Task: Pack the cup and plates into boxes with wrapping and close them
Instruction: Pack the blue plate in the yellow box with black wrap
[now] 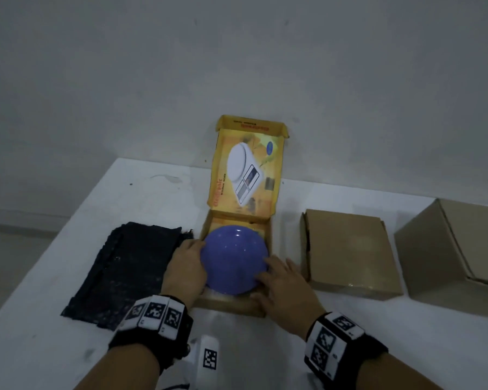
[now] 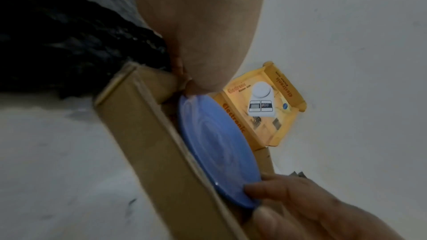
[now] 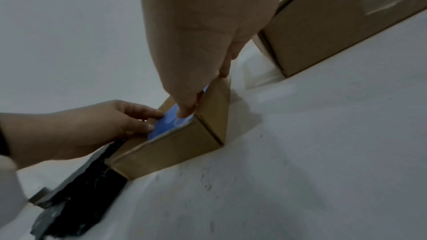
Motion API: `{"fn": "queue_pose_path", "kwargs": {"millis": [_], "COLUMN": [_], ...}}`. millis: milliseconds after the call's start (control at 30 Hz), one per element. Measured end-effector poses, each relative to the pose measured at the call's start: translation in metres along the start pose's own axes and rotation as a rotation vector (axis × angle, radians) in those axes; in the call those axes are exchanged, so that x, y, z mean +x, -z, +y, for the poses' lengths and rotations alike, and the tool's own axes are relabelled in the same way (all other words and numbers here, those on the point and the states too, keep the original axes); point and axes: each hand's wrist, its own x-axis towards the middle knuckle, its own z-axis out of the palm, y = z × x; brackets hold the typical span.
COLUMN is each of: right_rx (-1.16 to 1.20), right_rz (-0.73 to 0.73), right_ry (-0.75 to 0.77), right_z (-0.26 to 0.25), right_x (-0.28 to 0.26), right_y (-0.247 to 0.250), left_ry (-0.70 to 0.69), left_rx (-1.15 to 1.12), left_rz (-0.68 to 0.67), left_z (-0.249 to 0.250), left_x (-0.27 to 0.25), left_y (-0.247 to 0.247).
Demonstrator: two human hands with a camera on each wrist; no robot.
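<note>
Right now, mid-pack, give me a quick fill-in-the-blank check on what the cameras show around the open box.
1. The plate held by both hands is ____ in colour.
2. The lid of the yellow box stands ____.
3. The dark cloth lies beside the person's ____ hand.
4. The two plain cardboard boxes sit on the side of the person's ____ hand.

Missing words: blue; open; left; right

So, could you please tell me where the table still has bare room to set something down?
Bare table lies behind the dark cloth, left of the yellow box, and along the near edge in front of the two brown boxes. Around the blue plate it is crowded: left hand and right hand grip its rim, with narrow gaps beside.
</note>
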Motion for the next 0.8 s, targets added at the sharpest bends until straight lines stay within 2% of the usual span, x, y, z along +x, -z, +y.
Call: {"fn": "queue_pose_path", "kwargs": {"millis": [100,167,233,300,367,433,467,567,633,800], "right_rx": [-0.021,-0.068,-0.149,-0.199,-0.134,-0.051,-0.014,0.027,0.0,-0.12], "right_rz": [-0.012,0.001,0.038,0.122,0.272,0.355,0.34,0.121,-0.057,-0.206], "right_ry": [-0.087,-0.202,-0.305,-0.343,-0.257,-0.056,0.055,0.298,0.32,0.198], "right_z": [-0.012,-0.022,-0.039,-0.06,-0.083,-0.108,-0.121,-0.155,-0.166,-0.175], "right_x": [0.005,0.009,0.015,0.022,0.03,0.036,0.039,0.047,0.057,0.077], "right_y": [-0.008,-0.011,-0.012,-0.014,-0.016,-0.023,-0.029,-0.041,-0.048,-0.054], "left_ry": [-0.046,-0.11,-0.204,-0.306,-0.342,-0.245,-0.164,0.003,0.037,0.087], "left_rx": [-0.038,-0.077,-0.164,-0.26,-0.283,-0.309,-0.329,-0.325,-0.303,-0.246], "left_rz": [-0.079,-0.104,-0.074,0.012,0.141,0.21,0.21,0.167,0.144,0.159], "left_z": [-0.011,-0.017,-0.021,-0.027,-0.04,-0.058,-0.069,-0.101,-0.117,-0.149], "left_x": [-0.005,-0.006,-0.005,-0.001,0.008,0.019,0.024,0.034,0.034,0.023], "left_y": [0.002,0.011,0.028,0.051,0.073,0.09,0.096,0.102,0.103,0.109]}}
